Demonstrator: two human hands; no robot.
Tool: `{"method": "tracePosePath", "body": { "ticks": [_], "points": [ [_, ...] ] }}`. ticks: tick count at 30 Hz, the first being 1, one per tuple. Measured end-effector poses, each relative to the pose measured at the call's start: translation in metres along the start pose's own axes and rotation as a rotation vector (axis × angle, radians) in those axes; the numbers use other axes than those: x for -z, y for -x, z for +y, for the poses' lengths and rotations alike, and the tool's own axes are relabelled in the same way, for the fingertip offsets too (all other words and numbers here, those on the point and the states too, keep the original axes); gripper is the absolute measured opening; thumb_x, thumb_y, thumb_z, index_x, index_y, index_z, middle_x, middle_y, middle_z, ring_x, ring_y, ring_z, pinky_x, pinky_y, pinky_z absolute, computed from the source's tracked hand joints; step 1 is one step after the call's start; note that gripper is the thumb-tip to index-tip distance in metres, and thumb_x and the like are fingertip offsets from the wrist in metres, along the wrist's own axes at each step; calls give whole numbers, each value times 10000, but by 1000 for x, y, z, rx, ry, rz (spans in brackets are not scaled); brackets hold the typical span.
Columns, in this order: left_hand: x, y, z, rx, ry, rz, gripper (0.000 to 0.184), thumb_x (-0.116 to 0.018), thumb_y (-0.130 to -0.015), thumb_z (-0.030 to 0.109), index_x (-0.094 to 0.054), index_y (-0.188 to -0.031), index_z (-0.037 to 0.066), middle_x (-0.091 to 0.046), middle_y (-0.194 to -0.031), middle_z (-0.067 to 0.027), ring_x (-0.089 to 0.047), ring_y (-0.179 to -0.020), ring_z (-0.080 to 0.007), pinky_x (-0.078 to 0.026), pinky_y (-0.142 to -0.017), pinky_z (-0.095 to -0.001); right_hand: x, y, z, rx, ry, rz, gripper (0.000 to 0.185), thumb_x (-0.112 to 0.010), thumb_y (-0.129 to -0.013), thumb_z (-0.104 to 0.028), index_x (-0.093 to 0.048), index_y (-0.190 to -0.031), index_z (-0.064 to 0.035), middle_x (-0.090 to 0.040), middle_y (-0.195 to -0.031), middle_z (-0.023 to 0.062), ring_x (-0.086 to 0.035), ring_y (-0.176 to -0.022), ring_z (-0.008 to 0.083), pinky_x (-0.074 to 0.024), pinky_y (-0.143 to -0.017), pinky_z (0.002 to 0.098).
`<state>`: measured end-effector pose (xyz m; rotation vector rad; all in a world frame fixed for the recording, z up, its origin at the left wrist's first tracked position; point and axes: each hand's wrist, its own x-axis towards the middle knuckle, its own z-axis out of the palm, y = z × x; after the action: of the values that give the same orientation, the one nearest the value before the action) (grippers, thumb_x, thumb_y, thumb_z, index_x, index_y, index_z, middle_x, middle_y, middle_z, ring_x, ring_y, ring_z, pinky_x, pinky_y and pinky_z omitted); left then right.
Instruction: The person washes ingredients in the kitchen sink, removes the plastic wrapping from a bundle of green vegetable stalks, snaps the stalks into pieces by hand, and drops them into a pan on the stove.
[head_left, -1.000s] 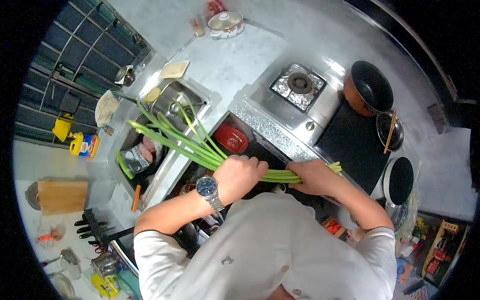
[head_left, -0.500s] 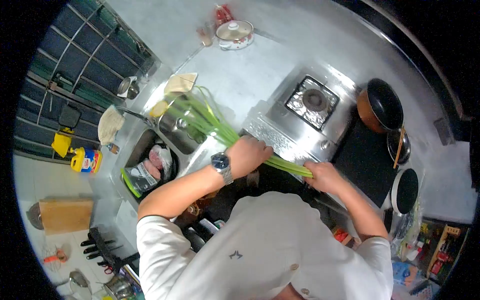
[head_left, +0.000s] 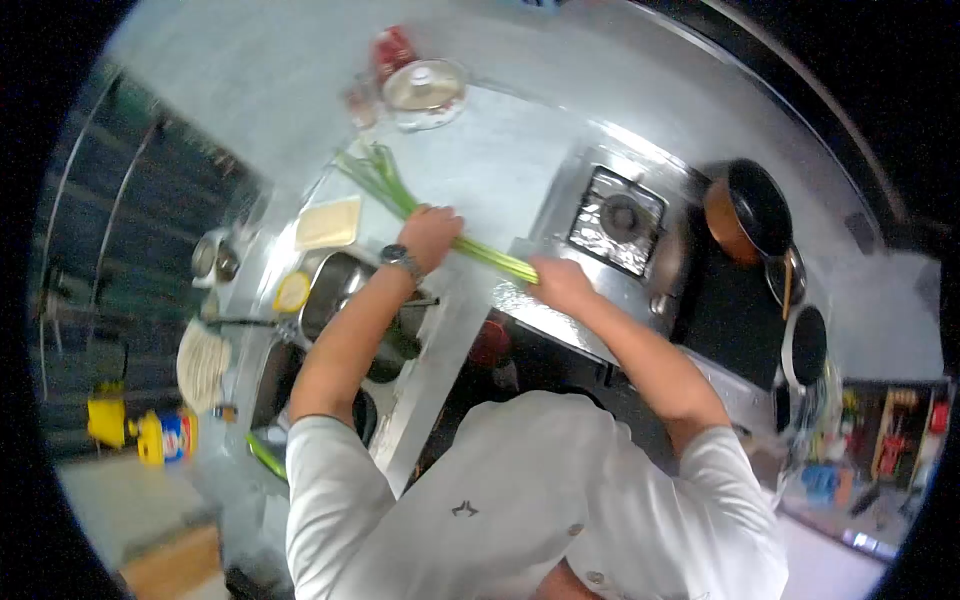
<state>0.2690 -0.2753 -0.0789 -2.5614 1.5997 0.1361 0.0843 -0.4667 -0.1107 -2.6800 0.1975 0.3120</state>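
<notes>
A bunch of green onions (head_left: pixel 497 261) stretches between my hands over the white counter by the stove. My left hand (head_left: pixel 432 237) is wrapped round its middle, with the leafy tops spreading past it toward the back left. At the other end, my right hand (head_left: pixel 560 284) grips the pale stalk ends near the stove's front left corner. Fingers of both hands are closed; their undersides are hidden. Below my left forearm lies the steel sink (head_left: pixel 322 300), partly covered by the arm.
A gas burner (head_left: pixel 622 215) with a foil-lined surround stands right of my hands. Farther right are a deep pan (head_left: pixel 733 225) and chopsticks (head_left: pixel 787 285). A lidded pot (head_left: pixel 424 92) sits at the back. Left are a cream tray (head_left: pixel 328 223) and a yellow bottle (head_left: pixel 165 438).
Both hands have carried the green onions away from my body and to the left, from above the front edge to over the counter. The camera view has shifted too.
</notes>
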Motion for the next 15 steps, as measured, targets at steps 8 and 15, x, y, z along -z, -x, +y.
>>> {"method": "tracePosePath", "body": {
  "ticks": [8, 15],
  "points": [
    [-63, 1, 36, -23, -8, -220, 686, -680, -819, 243, -388, -1439, 202, -531, -1351, -102, -450, -1296, -271, -203, -1152, -518, -45, -34, 6, -19, 142, -172, 242, -588, -825, -155, -640, -1032, -43, -693, -890, 166, -679, -828, 340, -543, -743, 441],
    [-71, -12, 82, -72, 369, -124, 557, -696, -788, 184, -482, -1301, 140, -603, -1218, -116, -547, -1156, -314, -369, -1032, -491, -65, -39, -10, 29, 108, -185, 200, -643, -782, -164, -703, -930, -44, -705, -893, 155, -696, -804, 308, -557, -705, 425]
  ]
}}
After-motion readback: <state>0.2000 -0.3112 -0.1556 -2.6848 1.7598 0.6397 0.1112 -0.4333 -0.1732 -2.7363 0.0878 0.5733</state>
